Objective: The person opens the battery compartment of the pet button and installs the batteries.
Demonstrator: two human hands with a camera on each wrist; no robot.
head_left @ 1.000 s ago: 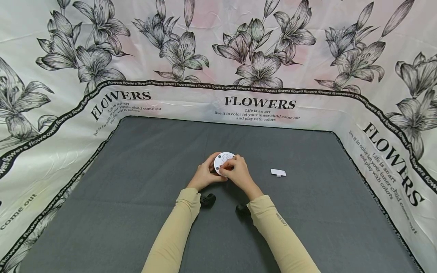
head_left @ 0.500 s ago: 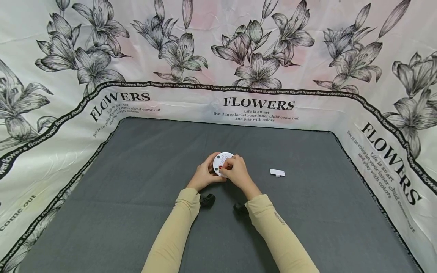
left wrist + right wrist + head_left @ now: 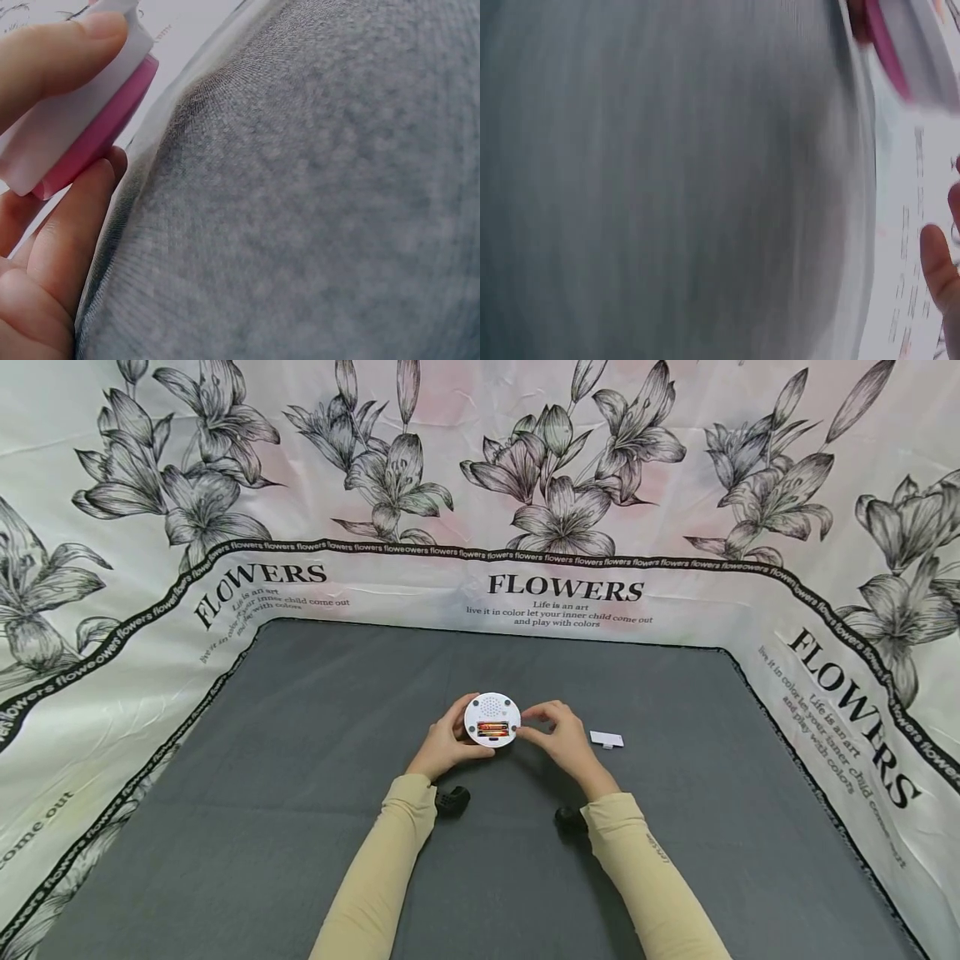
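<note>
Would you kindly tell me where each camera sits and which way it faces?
Head: on the person's head, facing forward and down at the white round device; the left hand, right hand and both sleeves show.
Left wrist: on that wrist, looking at the device's side and the grey cloth; the thumb and parts of other fingers show.
Right wrist: on that wrist, looking mostly at blurred grey cloth; some fingertips show at the right edge.
Shared: both wrist views catch the device's pink side.
</note>
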